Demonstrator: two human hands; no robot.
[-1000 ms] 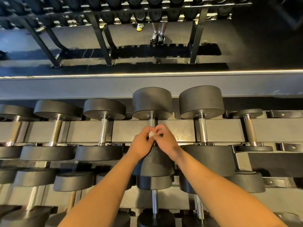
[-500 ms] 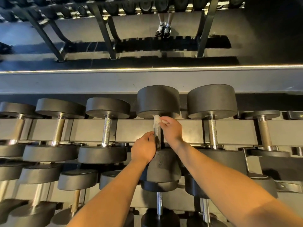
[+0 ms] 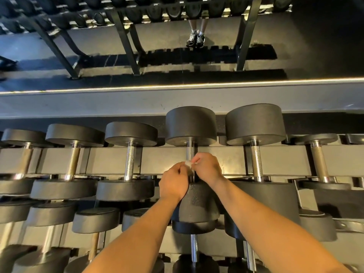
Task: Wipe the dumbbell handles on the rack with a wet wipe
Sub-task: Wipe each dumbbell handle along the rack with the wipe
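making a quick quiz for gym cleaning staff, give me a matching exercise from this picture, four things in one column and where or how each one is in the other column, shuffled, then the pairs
Things
1. wet wipe
2. center handle
3. handle to its left
4. sneakers

States
A. bare, no hand on it
B. far at the top of the view, on the dark floor
C. pinched between the left hand and the right hand
D. lower part hidden behind the hands

Pairs: 1-C, 2-D, 3-A, 4-B
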